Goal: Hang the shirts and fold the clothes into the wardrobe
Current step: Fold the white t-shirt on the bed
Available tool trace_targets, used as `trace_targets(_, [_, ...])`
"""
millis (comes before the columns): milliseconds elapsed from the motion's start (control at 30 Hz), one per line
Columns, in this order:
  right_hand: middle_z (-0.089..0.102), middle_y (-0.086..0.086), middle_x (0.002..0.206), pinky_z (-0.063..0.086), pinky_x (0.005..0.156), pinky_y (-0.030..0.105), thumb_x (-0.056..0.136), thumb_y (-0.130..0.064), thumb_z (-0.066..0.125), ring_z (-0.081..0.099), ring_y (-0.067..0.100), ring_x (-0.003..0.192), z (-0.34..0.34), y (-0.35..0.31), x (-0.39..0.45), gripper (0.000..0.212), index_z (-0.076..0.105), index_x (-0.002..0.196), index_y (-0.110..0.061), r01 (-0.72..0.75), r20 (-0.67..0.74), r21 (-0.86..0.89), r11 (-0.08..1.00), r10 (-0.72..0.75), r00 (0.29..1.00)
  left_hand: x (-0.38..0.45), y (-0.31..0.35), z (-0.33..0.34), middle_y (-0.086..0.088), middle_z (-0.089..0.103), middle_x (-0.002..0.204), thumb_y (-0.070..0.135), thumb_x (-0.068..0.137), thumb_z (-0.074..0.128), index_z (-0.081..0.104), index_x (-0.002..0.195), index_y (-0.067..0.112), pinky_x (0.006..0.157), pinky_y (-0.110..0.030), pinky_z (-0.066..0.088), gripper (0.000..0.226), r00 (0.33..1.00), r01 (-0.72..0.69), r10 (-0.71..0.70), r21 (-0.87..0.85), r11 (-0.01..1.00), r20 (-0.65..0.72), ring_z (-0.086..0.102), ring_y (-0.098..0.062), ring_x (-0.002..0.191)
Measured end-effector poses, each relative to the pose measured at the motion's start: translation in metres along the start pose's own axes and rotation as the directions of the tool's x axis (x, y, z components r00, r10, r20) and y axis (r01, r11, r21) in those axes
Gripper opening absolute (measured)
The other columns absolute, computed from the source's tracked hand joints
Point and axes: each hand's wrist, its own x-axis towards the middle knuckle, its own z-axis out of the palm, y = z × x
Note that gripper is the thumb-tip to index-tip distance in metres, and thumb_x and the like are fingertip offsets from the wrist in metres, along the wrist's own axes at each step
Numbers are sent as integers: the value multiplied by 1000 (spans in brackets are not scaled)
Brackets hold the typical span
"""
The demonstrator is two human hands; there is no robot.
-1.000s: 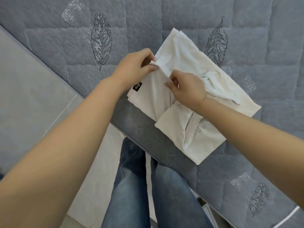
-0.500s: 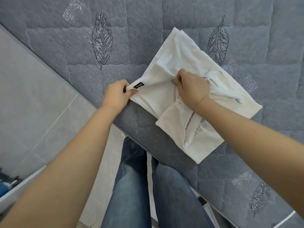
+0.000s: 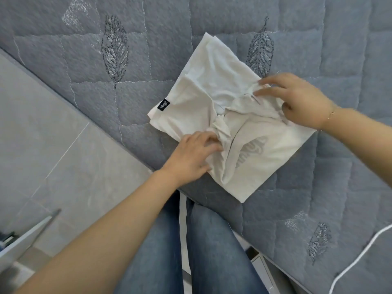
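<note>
White shirt [image 3: 214, 81] lies half-folded and creased near the mattress [image 3: 127, 28] edge, black tag at one corner. Left hand [image 3: 191, 158] bunches its middle; right hand [image 3: 297, 98] pinches its far edge.

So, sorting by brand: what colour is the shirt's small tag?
Black with pale lettering, on the white shirt's tag; head view.
</note>
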Motion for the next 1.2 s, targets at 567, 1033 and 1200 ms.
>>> trace_targets(567, [68, 18, 89, 52, 74, 27, 99, -27, 54, 55, 7, 73, -20, -11, 82, 35, 67, 106, 5, -374, 229, 490, 787, 298, 927, -11, -23, 1, 2, 59, 132, -2, 84, 67, 71, 114, 16, 106, -21, 38, 35, 994, 76, -103, -465, 882, -34, 53, -12, 124])
trace_targets(1033, [63, -4, 78, 53, 64, 25, 88, -34, 69, 58, 6, 64, 3, -10, 134, 22, 69, 98, -15, -393, 212, 651, 650, 341, 916, 2, -27, -8, 2, 71, 110, 19, 94, 63, 60, 114, 18, 97, -33, 52, 20, 472, -88, -878, -986, -138, 81, 65, -13, 107])
trace_targets(1200, [65, -17, 60, 50, 55, 21, 92, -25, 64, 58, -1, 55, -13, -18, 156, 10, 67, 91, -16, -276, -4, 769, 577, 436, 900, 20, -37, -29, 2, 70, 95, 15, 95, 62, 64, 92, 16, 102, -46, 48, 3, 307, -193, -951, -976, -95, 32, 62, -13, 95])
